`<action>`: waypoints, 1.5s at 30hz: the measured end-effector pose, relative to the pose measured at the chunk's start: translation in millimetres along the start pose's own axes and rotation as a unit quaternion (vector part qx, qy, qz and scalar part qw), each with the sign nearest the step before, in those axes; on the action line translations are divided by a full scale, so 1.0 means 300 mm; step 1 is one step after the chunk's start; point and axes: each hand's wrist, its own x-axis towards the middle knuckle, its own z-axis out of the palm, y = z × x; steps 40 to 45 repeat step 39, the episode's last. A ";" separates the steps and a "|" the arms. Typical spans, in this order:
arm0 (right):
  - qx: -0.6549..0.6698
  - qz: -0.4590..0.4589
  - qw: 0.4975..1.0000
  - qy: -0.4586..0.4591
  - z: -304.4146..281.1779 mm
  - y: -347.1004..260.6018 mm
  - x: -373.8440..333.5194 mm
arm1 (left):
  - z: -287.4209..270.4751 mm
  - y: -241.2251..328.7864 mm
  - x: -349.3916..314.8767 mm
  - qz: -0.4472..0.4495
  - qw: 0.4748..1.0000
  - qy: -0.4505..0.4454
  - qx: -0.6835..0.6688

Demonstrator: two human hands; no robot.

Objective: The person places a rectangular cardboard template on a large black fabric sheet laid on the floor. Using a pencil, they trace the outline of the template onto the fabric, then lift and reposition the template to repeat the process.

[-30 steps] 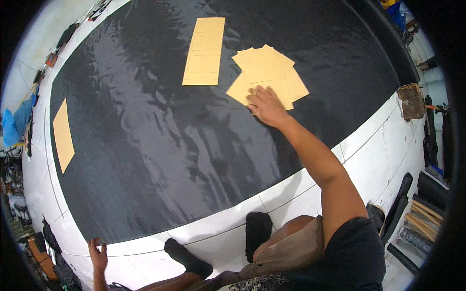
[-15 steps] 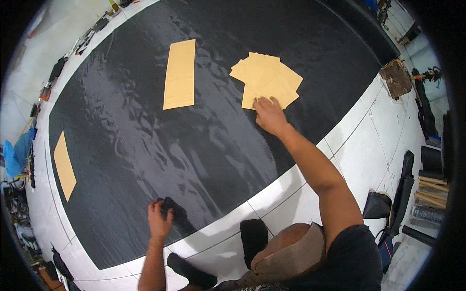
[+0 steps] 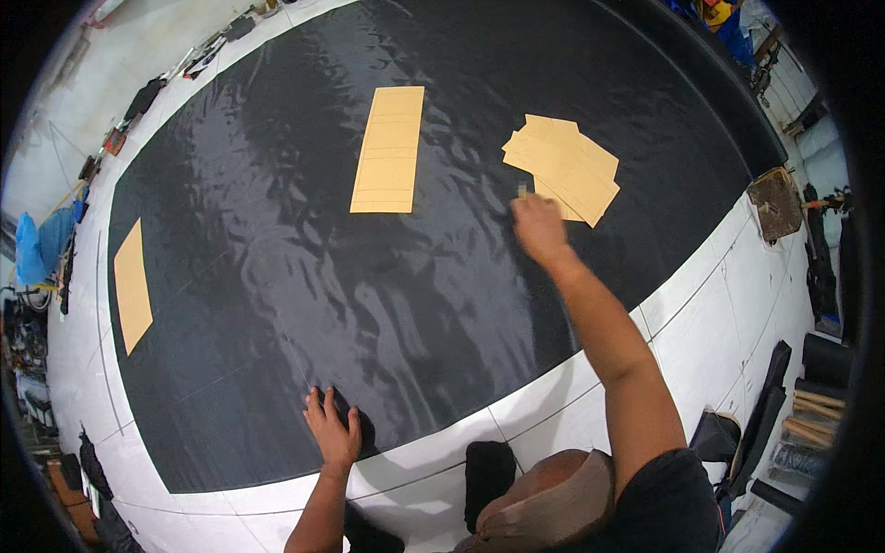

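Note:
A wide sheet of shiny black material covers most of the floor before me. My left hand rests on its near edge, fingers spread. My right hand is closed at the near-left corner of a fanned pile of tan card pieces. A small pale tip sticks out past its fingers; what it belongs to is too small to make out. Left of the pile lies a long tan card with lines across it. Another tan card lies at the sheet's far left edge.
White floor tiles border the sheet. A black roll runs along the far right, with a worn brown block at its end. Rolls and wooden sticks lie at right. Tools and a blue bag line the left wall.
My right hand has drawn off the pile to its near-left corner and now has a small pale thing at its fingers. My left hand has flattened onto the sheet. The whole view has shifted.

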 end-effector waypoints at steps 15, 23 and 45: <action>0.248 -0.237 0.939 -0.029 0.096 -0.637 0.034 | -0.013 0.024 0.001 -0.013 1.000 -0.012 -0.023; 0.140 -0.184 0.972 -0.040 -0.036 -0.379 -0.358 | 0.004 -0.010 -0.019 0.009 0.999 0.033 -0.004; 0.132 -0.100 0.978 -0.124 -0.062 -0.355 -0.771 | -0.161 -0.324 -0.017 0.090 0.996 0.012 -0.024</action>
